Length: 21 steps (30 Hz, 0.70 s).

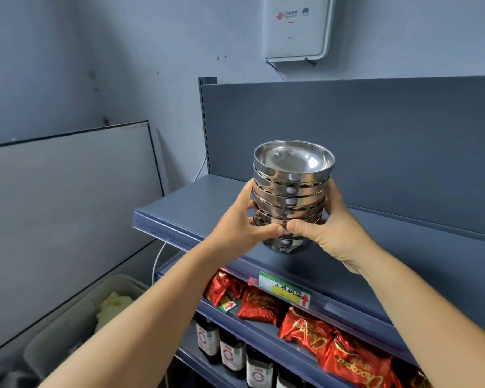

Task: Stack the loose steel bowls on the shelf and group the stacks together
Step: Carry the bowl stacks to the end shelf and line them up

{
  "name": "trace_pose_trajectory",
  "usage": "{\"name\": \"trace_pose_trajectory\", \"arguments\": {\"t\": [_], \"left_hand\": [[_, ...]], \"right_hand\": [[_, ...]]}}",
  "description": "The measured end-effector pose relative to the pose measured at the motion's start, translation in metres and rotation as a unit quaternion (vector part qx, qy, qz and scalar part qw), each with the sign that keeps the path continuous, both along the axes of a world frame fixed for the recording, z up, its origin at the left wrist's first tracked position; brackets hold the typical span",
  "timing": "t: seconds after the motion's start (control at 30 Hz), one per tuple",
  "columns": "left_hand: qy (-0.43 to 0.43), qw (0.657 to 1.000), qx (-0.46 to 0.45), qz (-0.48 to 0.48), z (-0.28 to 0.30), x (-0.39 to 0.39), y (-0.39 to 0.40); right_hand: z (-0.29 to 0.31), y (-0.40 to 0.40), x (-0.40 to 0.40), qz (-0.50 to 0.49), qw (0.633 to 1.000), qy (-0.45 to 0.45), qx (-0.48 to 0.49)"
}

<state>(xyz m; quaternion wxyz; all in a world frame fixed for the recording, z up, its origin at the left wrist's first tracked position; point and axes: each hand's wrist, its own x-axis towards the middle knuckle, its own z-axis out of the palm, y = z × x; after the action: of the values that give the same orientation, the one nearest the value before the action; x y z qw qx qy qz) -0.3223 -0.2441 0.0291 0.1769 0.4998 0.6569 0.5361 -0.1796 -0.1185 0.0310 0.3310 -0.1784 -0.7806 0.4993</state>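
The stack (290, 197) of steel bowls stands upright on the top shelf (185, 211), near its front edge and toward the left end. Its long axis is vertical, approx. straight, w/ the top bowl open to the ceiling. Both hands are on it. The left hand (244, 228) wraps the left side, fingers curled round the lower bowls; the right hand (331, 231) wraps the right side the same way. The two thumbs nearly meet in front, low on the stack. So the stack sits between the palms, and no hand is nearer than the other; the grip is symmetric.

I cannot tell if the bottom bowl touches the shelf or is lifted a little, because shadow and thumbs hide the base.

Room for moving: to the right the shelf is long and bare as far as I can see, and the back panel (375, 135) is well behind the stack. To the left the shelf ends soon, so this way is bad. The front edge is just beside the base, so a pull toward the person could tip it off.

No other bowls or stacks show in view, so I judge the stacking is mostly done, and the next move is prob. a slide or carry to the right, keeping the axis vertical. Risk: the upper bowls are not held, only the lower ones, so a fast move may shift the top.

Below are red packs (305, 329) and dark bottles (231, 354).
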Motion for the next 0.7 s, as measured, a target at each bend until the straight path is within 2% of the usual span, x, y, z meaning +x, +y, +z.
{"name": "trace_pose_trajectory", "arguments": {"t": [0.4, 0.7], "left_hand": [[-0.056, 0.998, 0.0, 0.031, -0.001, -0.12, -0.003], [-0.085, 0.996, -0.006, -0.03, -0.007, -0.188, 0.007]], "right_hand": [[-0.001, 0.011, -0.14, 0.068, 0.998, 0.0, -0.017], [-0.012, 0.008, -0.198, 0.016, 1.0, -0.001, -0.026]]}}
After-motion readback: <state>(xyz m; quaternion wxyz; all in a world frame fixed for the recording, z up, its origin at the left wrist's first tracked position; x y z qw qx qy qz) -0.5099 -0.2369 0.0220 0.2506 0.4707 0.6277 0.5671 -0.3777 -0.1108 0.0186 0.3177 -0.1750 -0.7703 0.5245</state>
